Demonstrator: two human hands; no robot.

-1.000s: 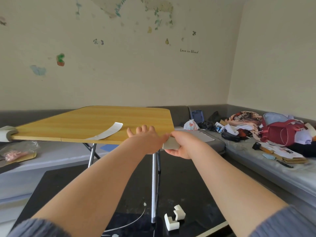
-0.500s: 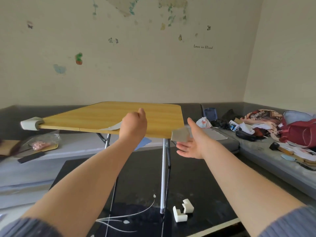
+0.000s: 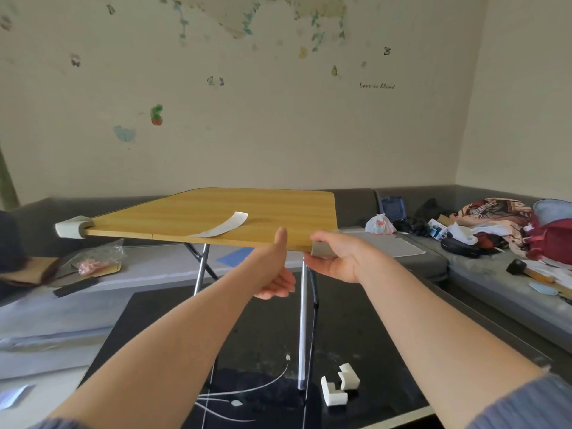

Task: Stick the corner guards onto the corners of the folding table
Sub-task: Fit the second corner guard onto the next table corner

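The folding table (image 3: 216,209) has a yellow wood top and metal legs. One grey-white corner guard (image 3: 71,228) sits on its near left corner. A second corner guard (image 3: 319,249) is on the near right corner, and my right hand (image 3: 339,258) grips it with the fingers over the top and the thumb underneath. My left hand (image 3: 275,270) is just left of it. Its straight thumb lies against the table's front edge and its fingers hang loosely curled below the top. Two loose corner guards (image 3: 333,395) lie on the dark floor mat by a table leg.
A white backing strip (image 3: 227,226) lies curled on the tabletop. A grey sofa (image 3: 433,258) runs along the back and right walls, cluttered with a red bag (image 3: 554,239), clothes and a hammer (image 3: 523,270). A plastic bag (image 3: 96,261) lies at left.
My right hand has closed round the guard on the near right corner after being open beside it. My left hand has dropped from the tabletop to the front edge.
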